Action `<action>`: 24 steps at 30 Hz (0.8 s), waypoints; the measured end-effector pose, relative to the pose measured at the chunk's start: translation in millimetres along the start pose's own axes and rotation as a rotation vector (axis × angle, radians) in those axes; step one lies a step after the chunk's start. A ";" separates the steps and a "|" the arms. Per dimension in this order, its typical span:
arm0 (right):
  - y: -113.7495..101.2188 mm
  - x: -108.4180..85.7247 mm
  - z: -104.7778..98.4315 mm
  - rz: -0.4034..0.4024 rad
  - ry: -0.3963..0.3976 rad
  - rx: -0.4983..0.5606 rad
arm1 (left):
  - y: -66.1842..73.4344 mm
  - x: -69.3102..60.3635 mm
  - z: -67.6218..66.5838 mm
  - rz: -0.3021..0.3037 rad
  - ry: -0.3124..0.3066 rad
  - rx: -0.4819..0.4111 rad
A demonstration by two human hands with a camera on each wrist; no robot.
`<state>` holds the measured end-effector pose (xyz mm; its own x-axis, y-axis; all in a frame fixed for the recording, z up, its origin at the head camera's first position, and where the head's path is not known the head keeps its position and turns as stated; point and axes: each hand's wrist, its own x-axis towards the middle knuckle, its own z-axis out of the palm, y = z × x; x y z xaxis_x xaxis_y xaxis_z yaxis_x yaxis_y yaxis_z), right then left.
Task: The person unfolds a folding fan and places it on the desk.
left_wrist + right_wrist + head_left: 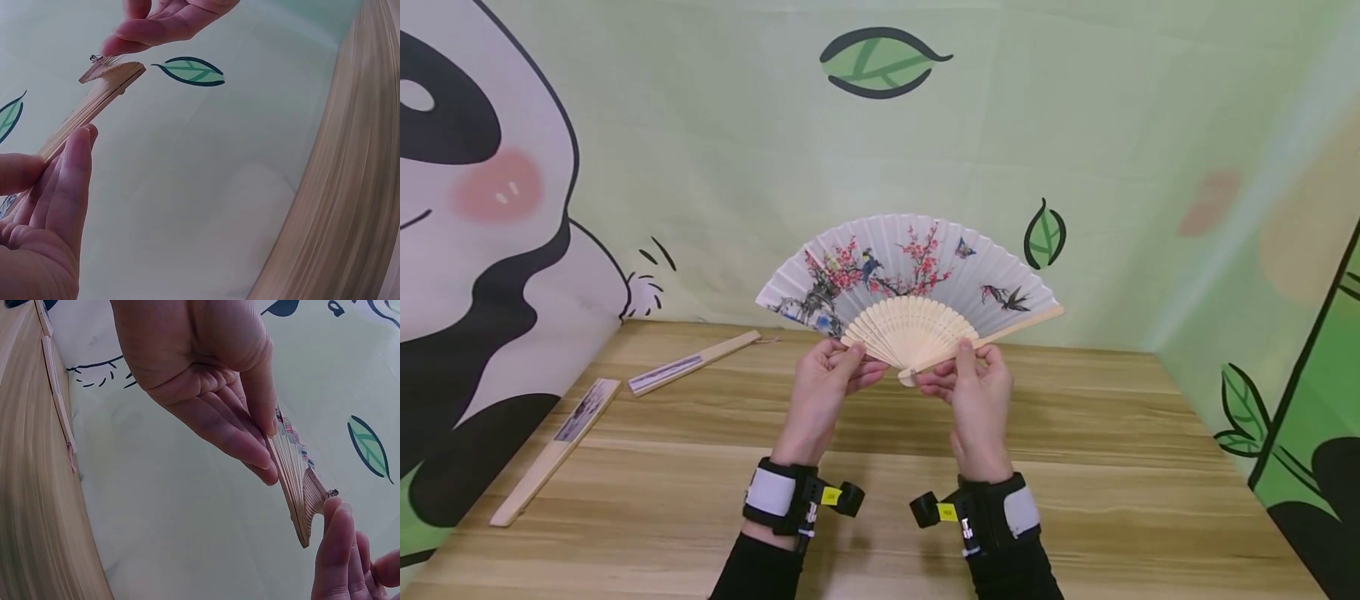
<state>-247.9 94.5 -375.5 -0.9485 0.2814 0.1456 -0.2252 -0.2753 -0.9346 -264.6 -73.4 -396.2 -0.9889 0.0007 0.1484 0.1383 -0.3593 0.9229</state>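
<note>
Spread wide above the tabletop is a folding fan [910,321], its white leaf printed with red blossoms, birds and a butterfly, its ribs pale wood. My left hand [826,379] pinches the ribs on its left side, thumb in front and fingers behind. On the other side, my right hand [983,387] pinches the right-hand guard stick near the pivot. From the left wrist view the fan [94,103] appears nearly edge-on between the two hands. Its ribs [290,478] fan out between thumb and fingers in the right wrist view.
Two folded fans, one nearer [561,442] and one farther back [696,362], lie on the left of the wood-grain table [1097,467]. A pale green backdrop [715,167] with leaf and panda drawings rises behind the table.
</note>
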 end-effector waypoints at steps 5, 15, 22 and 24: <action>0.2 0.5 -0.5 -0.008 -0.009 -0.003 | -2.0 -2.1 1.8 0.000 0.032 -0.017; 1.9 -0.2 1.1 -0.017 0.002 -0.010 | -4.4 -4.9 2.4 0.008 0.049 -0.034; 4.0 -1.9 2.4 -0.026 0.026 -0.002 | -5.4 -6.2 2.2 0.012 0.058 -0.044; 4.5 -2.5 3.0 -0.036 0.028 0.001 | -5.8 -6.5 2.1 0.014 0.058 -0.051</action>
<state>-247.2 89.7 -379.1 -0.9330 0.3172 0.1699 -0.2593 -0.2653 -0.9287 -258.9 -69.3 -401.7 -0.9886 -0.0581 0.1386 0.1502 -0.4064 0.9012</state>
